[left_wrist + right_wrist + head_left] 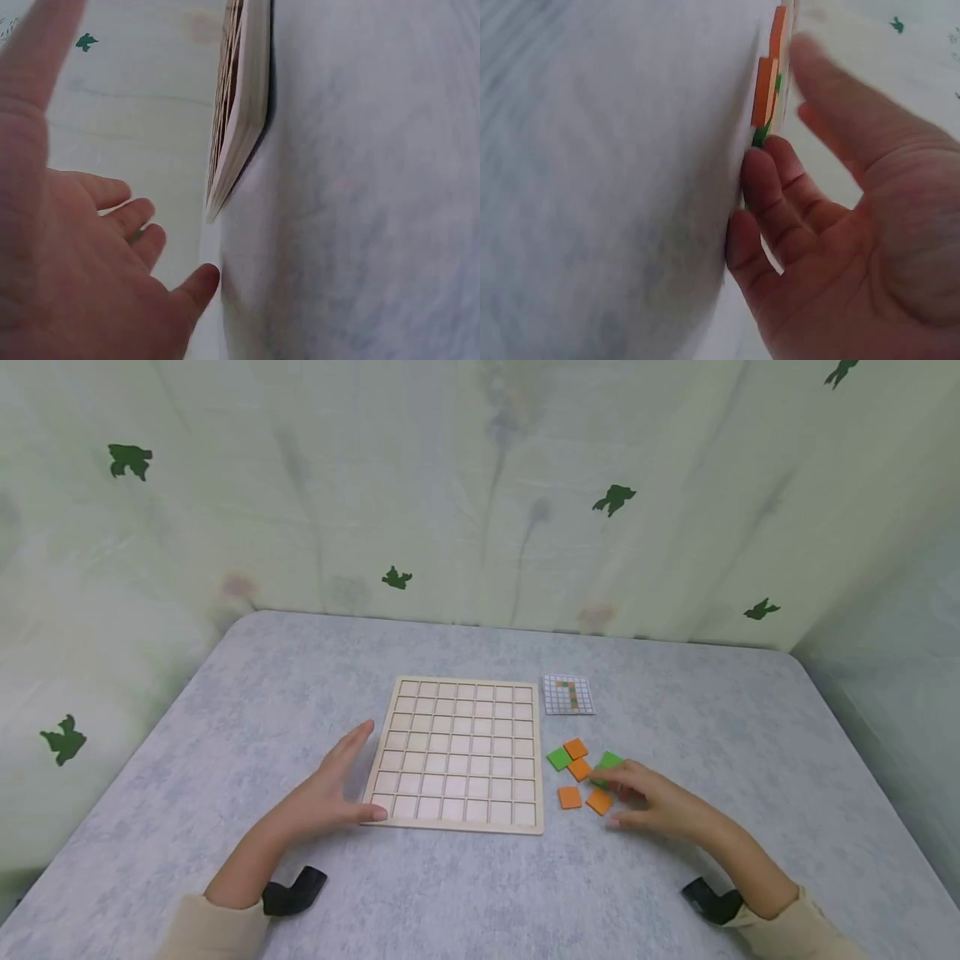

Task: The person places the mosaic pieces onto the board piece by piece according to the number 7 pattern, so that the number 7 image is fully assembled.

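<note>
A pale wooden grid board (457,752) lies flat on the table, its square cells bare. At its left edge is my left hand (322,802), fingers spread and thumb over the near left corner; in the left wrist view this hand (97,270) grips nothing. My right hand (652,797) hovers low over the loose tiles, fingers slightly bent and thumb apart, partly covering a green tile (610,761). Beside its fingertips lie an orange tile (599,802) and another orange tile (579,769). In the right wrist view, the fingers reach down by an orange tile (763,91); whether they touch one is hidden.
A small pattern card (568,695) with orange and green squares lies right of the board's far corner. Left of the right hand are a green tile (559,758) and an orange tile (569,797). A curtain (480,485) hangs behind the table (480,893).
</note>
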`<control>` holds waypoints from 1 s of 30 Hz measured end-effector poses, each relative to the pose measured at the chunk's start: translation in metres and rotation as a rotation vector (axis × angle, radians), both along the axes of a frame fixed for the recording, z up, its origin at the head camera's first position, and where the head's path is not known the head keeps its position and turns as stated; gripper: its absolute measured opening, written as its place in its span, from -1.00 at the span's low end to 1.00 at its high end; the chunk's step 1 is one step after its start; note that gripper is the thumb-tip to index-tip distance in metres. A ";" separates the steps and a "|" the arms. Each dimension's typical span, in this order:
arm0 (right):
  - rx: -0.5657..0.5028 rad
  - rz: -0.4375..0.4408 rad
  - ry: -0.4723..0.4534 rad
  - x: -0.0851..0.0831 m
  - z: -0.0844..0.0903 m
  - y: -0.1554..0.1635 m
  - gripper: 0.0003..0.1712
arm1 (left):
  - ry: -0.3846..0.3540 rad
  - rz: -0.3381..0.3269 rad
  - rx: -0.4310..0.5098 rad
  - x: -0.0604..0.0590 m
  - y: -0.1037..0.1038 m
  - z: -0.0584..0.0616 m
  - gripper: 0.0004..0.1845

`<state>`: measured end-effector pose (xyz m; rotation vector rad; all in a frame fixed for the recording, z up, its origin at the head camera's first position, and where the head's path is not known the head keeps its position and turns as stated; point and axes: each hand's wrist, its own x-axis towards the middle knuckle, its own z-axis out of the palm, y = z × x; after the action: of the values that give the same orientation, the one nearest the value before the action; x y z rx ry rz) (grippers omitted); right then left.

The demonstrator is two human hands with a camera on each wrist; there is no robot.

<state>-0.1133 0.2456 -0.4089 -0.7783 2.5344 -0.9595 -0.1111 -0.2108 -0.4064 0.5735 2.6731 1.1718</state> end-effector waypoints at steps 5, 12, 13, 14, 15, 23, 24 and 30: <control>0.020 0.008 -0.001 -0.002 -0.004 -0.003 -0.59 | -0.035 -0.019 -0.033 0.001 -0.001 -0.012 0.23; 0.056 -0.012 0.067 -0.002 0.000 -0.005 -0.67 | -0.010 -0.048 -0.082 -0.001 -0.002 -0.019 0.21; 0.054 -0.015 0.076 -0.002 0.003 -0.007 -0.67 | -0.006 -0.050 -0.082 -0.001 -0.002 -0.020 0.20; 0.052 -0.020 0.083 -0.002 0.006 -0.009 -0.67 | -0.003 -0.051 -0.084 -0.001 -0.002 -0.020 0.20; 0.048 -0.029 0.090 -0.003 0.009 -0.011 -0.66 | -0.002 -0.051 -0.086 -0.001 -0.002 -0.020 0.19; -0.162 -0.066 0.250 -0.024 0.038 -0.049 -0.64 | -0.004 -0.041 -0.094 0.000 0.000 -0.020 0.18; -0.190 -0.067 0.271 -0.029 0.040 -0.055 -0.65 | -0.003 -0.042 -0.094 0.000 -0.001 -0.020 0.18; -0.353 -0.117 0.305 -0.056 0.044 -0.099 -0.67 | -0.002 -0.041 -0.094 0.000 -0.001 -0.020 0.17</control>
<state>-0.1690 0.1470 -0.3652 -0.9448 2.7273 -1.4541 -0.1108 -0.2117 -0.4264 0.6076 2.6842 1.0298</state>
